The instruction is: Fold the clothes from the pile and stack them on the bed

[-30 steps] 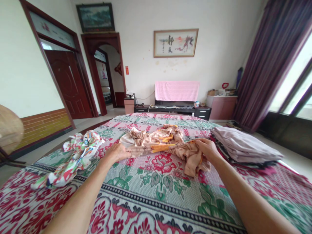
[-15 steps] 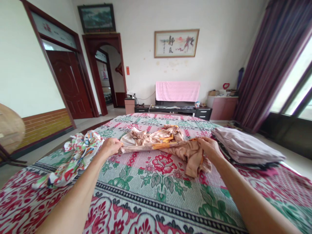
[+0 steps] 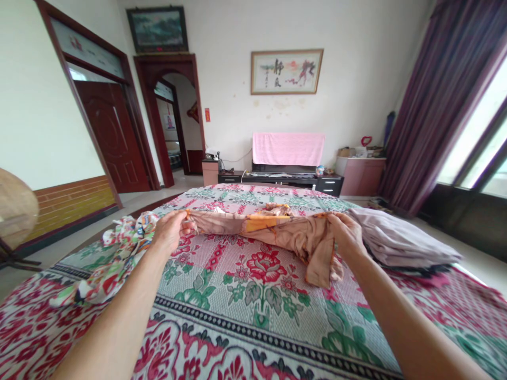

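A shiny tan garment with orange-yellow patches (image 3: 289,232) is stretched sideways between my two hands, just above the flowered bed cover (image 3: 253,306). My left hand (image 3: 171,229) pinches its left end. On the other side my right hand (image 3: 344,230) grips the upper right edge, from which a sleeve-like piece hangs down toward the cover. More of the tan cloth lies crumpled behind the stretched edge, partly hidden by it. What kind of garment it is, I cannot tell.
A crumpled white cloth with a colourful print (image 3: 119,264) lies beside my left forearm. Folded pale grey clothes (image 3: 400,237) are stacked at the right, over dark and pink pieces. Beyond the bed stands a low black cabinet (image 3: 330,184) with a pink towel (image 3: 289,148) above it.
Both hands have risen slightly, the left one more and a little to the left. The garment's near edge has lifted and pulled taut, showing more of the cloth's face.
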A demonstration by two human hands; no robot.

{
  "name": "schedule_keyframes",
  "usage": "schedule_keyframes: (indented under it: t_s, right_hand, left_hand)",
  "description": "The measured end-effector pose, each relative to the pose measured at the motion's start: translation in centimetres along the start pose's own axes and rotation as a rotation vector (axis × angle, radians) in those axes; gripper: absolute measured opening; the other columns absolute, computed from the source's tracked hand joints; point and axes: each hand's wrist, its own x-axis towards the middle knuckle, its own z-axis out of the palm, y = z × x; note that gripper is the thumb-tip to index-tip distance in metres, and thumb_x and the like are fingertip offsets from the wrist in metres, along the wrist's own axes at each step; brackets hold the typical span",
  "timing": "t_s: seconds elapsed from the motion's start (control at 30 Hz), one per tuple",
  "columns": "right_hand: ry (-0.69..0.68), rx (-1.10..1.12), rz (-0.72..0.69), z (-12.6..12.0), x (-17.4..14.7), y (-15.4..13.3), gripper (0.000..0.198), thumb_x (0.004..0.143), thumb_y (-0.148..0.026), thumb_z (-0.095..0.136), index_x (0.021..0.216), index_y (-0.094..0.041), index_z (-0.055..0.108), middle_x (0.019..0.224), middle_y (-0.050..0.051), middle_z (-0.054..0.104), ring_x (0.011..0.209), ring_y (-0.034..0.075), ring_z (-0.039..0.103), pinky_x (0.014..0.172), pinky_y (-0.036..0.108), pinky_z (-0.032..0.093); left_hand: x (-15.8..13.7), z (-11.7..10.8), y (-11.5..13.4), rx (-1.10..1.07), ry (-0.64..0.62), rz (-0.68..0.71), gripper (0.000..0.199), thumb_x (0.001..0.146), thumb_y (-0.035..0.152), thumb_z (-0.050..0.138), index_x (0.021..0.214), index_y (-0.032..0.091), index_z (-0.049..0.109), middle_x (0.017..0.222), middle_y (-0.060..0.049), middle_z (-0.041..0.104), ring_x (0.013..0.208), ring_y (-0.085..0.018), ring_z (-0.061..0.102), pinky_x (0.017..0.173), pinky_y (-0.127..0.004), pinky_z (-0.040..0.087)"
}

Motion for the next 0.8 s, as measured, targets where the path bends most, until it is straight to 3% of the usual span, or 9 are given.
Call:
schedule_keyframes:
  t_s: [0.27,0.37,0.47,0.6,0.7,0.8]
  right_hand:
    - [-0.013,-0.056,0.012,-0.3,0.7,1.7,0.027,0.065,-0.040,0.060,0.079,-0.017,0.064,0.061,-0.001,0.060,0.053,0.013,0.053,0.048,0.023,0.042]
    - [-0.019,-0.055,0.028,-0.4,0.9,2.1,0.026,0.064,-0.039,0.060,0.078,-0.017,0.064,0.060,-0.001,0.060,0.052,0.013,0.052,0.047,0.023,0.042]
    - [-0.008,-0.026,0.054,-0.5,0.8,2.2,0.026,0.063,-0.038,0.062,0.077,-0.017,0.064,0.059,-0.001,0.059,0.051,0.013,0.051,0.047,0.023,0.042]
    - [-0.020,-0.058,0.050,-0.6,0.7,2.3,0.026,0.063,-0.040,0.062,0.074,-0.016,0.063,0.059,-0.002,0.057,0.052,0.012,0.049,0.048,0.023,0.040]
    - [-0.057,-0.119,0.014,-0.6,0.6,2.8,0.029,0.066,-0.043,0.060,0.075,-0.015,0.064,0.060,-0.002,0.058,0.055,0.012,0.050,0.049,0.022,0.039]
    - [-0.060,-0.218,-0.005,-0.8,0.3,3.1,0.033,0.068,-0.044,0.057,0.078,-0.014,0.066,0.060,-0.001,0.058,0.055,0.012,0.049,0.050,0.022,0.038]
  left_hand:
    - [0.4,-0.6,0.0,-0.042,-0.134,-0.020,0.022,0.061,0.016,0.063,0.082,0.015,0.059,0.054,0.006,0.058,0.041,-0.006,0.053,0.043,-0.017,0.043]
    - [0.8,-1.1,-0.3,-0.094,-0.215,-0.048,0.022,0.059,0.012,0.063,0.081,0.013,0.063,0.062,0.001,0.064,0.050,-0.007,0.057,0.052,-0.018,0.048]
    - [1.0,-1.5,-0.5,-0.013,-0.297,-0.011,0.027,0.055,0.014,0.068,0.082,0.012,0.068,0.073,-0.002,0.069,0.063,-0.010,0.062,0.062,-0.021,0.051]
    - [1.1,-1.6,-0.5,0.423,-0.281,0.111,0.036,0.058,0.019,0.068,0.094,0.015,0.072,0.083,-0.004,0.072,0.079,-0.018,0.065,0.074,-0.026,0.051]
    - [1.2,-1.5,-0.3,0.920,-0.178,0.319,0.027,0.066,0.023,0.061,0.089,0.020,0.074,0.093,-0.003,0.073,0.089,-0.021,0.065,0.082,-0.027,0.049]
    - [1.2,-1.4,-0.4,1.203,-0.149,0.485,0.026,0.075,0.025,0.052,0.087,0.021,0.075,0.099,-0.005,0.073,0.096,-0.022,0.065,0.087,-0.026,0.046]
